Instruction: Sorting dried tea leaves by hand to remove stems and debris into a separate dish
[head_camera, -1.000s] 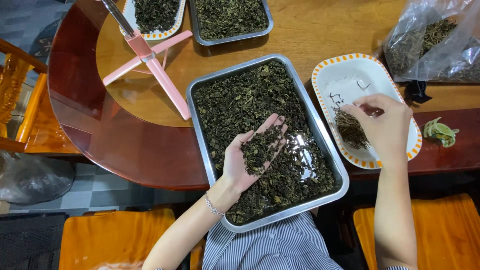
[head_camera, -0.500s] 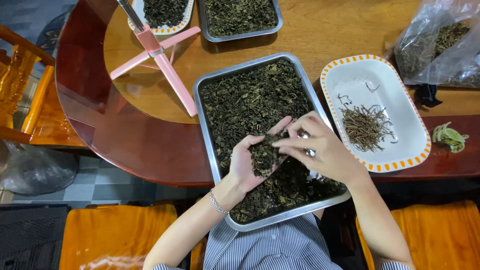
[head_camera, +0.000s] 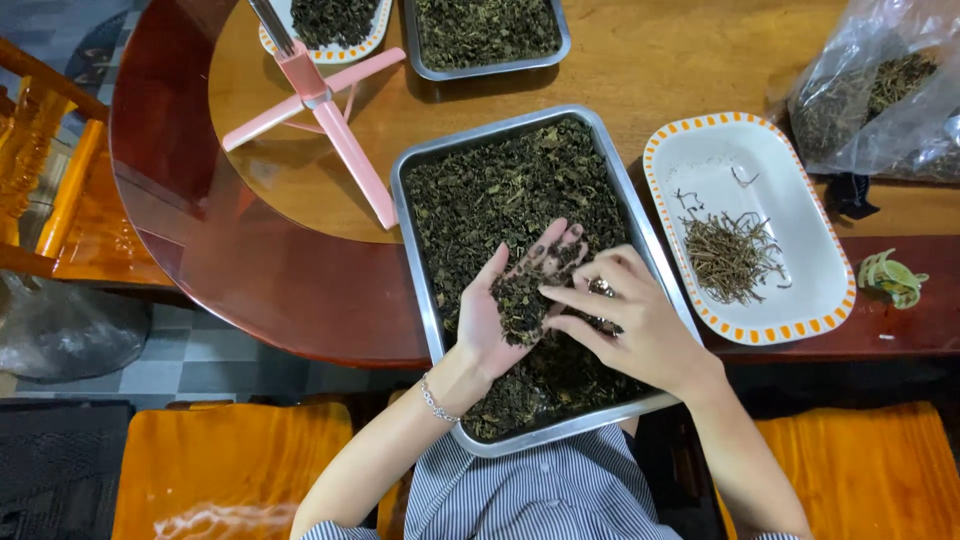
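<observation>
A metal tray (head_camera: 413, 250) full of dark dried leaves (head_camera: 505, 185) lies on the round wooden table in front of me. My left hand (head_camera: 505, 310) is palm up over the tray, cupping a small heap of the leaves. My right hand (head_camera: 630, 320) rests beside it, fingertips pinching into that heap. To the right stands a white oval dish with an orange-dotted rim (head_camera: 790, 190), holding a little pile of thin brown stems (head_camera: 732, 255).
A pink stand (head_camera: 325, 115) lies on the turntable at the left. Another metal tray (head_camera: 490, 35) and a dish of leaves (head_camera: 330, 20) sit at the back. A clear plastic bag of leaves (head_camera: 875, 95) is at the far right. Orange wooden chairs (head_camera: 230, 460) flank me.
My right hand has come back from the white dish to my left palm and now picks in the leaves there. The stems stay on the dish.
</observation>
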